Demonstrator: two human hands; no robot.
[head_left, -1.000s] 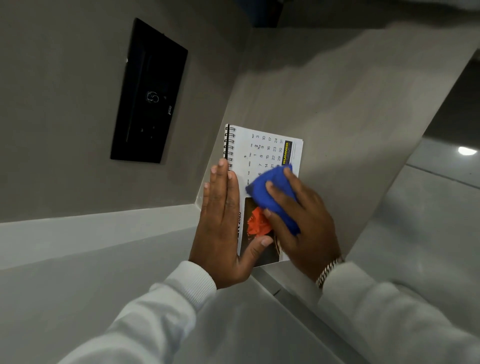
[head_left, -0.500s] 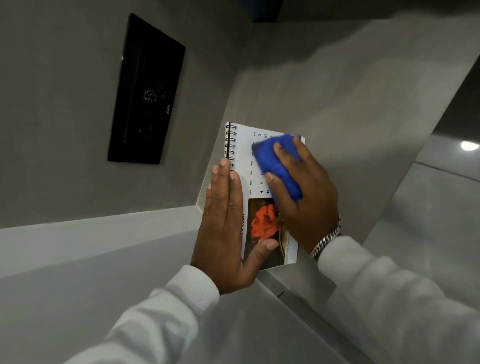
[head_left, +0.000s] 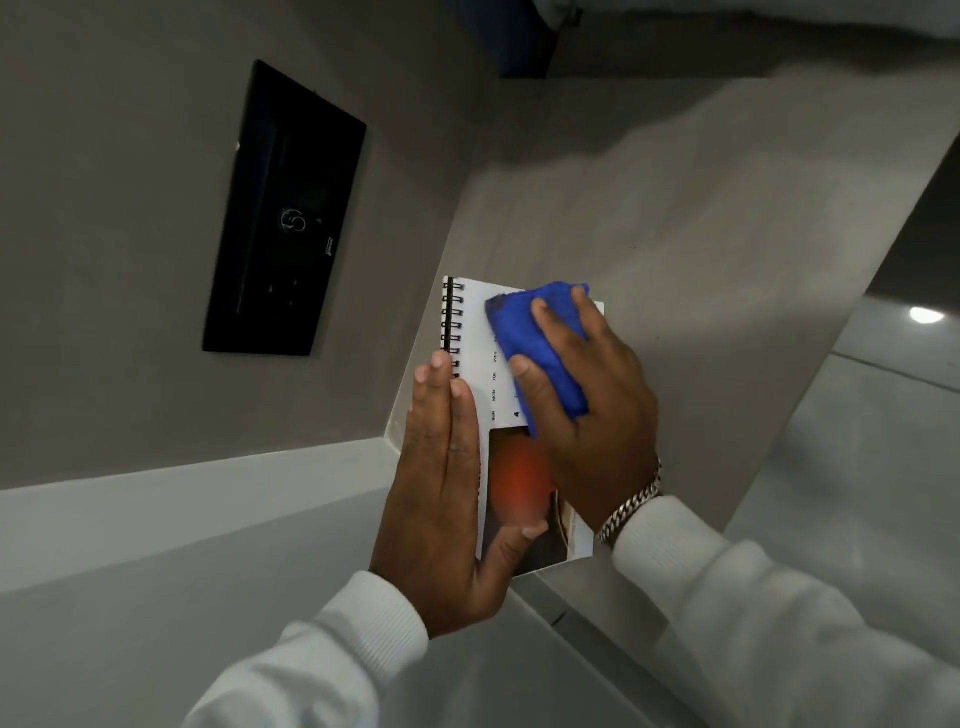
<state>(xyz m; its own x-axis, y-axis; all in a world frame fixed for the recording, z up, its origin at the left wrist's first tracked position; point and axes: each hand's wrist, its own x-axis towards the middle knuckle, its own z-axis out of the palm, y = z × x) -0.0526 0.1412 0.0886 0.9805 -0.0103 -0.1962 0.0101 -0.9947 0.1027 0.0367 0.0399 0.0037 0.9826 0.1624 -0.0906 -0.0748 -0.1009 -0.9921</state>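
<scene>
A spiral-bound calendar (head_left: 475, 332) lies flat against a grey surface (head_left: 701, 249), with its wire binding at the upper left and an orange photo on its lower part. My left hand (head_left: 441, 493) presses on the calendar's left edge with straight fingers, and the thumb reaches across the photo. My right hand (head_left: 602, 410) grips a folded blue cloth (head_left: 535, 338) and holds it against the calendar's upper part, over the date grid. The cloth's far end reaches just past the calendar's top edge. Most of the dates are hidden under the cloth.
A black glass control panel (head_left: 283, 218) is set in the grey wall to the left. A white ledge (head_left: 208, 483) runs below it toward the calendar. A metal bracelet (head_left: 631, 506) sits on my right wrist. At the right, glossy floor tiles reflect a light (head_left: 924, 314).
My right hand has slid the blue cloth from the calendar's middle up to its top part. The left hand has stayed pressed on the left edge.
</scene>
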